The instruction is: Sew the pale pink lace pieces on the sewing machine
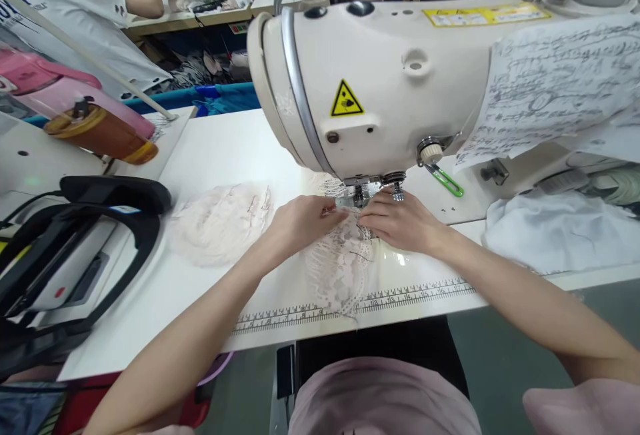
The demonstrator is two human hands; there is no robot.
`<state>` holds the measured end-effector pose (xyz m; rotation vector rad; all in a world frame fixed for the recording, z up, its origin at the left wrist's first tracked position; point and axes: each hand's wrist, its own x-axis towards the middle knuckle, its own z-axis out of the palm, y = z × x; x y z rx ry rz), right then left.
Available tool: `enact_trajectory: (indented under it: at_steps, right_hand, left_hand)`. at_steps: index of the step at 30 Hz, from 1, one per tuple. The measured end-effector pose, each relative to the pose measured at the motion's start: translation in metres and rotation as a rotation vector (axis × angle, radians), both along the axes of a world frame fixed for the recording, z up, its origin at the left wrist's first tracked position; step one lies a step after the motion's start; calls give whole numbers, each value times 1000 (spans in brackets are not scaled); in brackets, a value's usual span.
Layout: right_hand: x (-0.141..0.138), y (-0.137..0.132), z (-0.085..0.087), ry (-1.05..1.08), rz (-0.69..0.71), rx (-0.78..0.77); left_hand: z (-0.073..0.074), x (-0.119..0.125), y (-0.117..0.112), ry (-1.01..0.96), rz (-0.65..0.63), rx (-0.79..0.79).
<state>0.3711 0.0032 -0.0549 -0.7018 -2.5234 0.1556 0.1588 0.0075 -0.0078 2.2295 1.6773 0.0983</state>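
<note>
Centre of frame: lace piece [340,268] lies flat on the table [225,148], its top edge under the sewing machine [380,88] foot. Left hand [300,220] grip pinching the lace edge; right hand [400,222] fingers pressed together, flat on lace. Second lace pile [220,222] lies left of centre.

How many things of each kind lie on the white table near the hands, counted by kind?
Lace pieces: 2, one under both hands, one lying apart to the left
Sewing machine: 1
Ruler strip: 1
White cloth: 1
Total: 5
</note>
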Motion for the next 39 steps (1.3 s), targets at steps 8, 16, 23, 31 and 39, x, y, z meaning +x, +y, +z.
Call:
enact_trajectory:
  at_steps: [8, 16, 23, 31, 39]
  right_hand:
    - [0, 1, 0, -112, -140, 215]
    - [1, -1, -3, -127, -234, 276]
    - [-2, -2, -4, -150, -228, 215]
    - [-3, -6, -5, -187, -286, 276]
    - [-5, -7, -2, -209, -312, 287]
  left_hand:
    - [-19, 12, -36, 45, -327, 579]
    - [-45, 2, -33, 46, -414, 577]
    - [-45, -3, -20, -63, -436, 511]
    - [-51, -8, -13, -18, -457, 512]
    - [-52, -8, -10, -29, -448, 498]
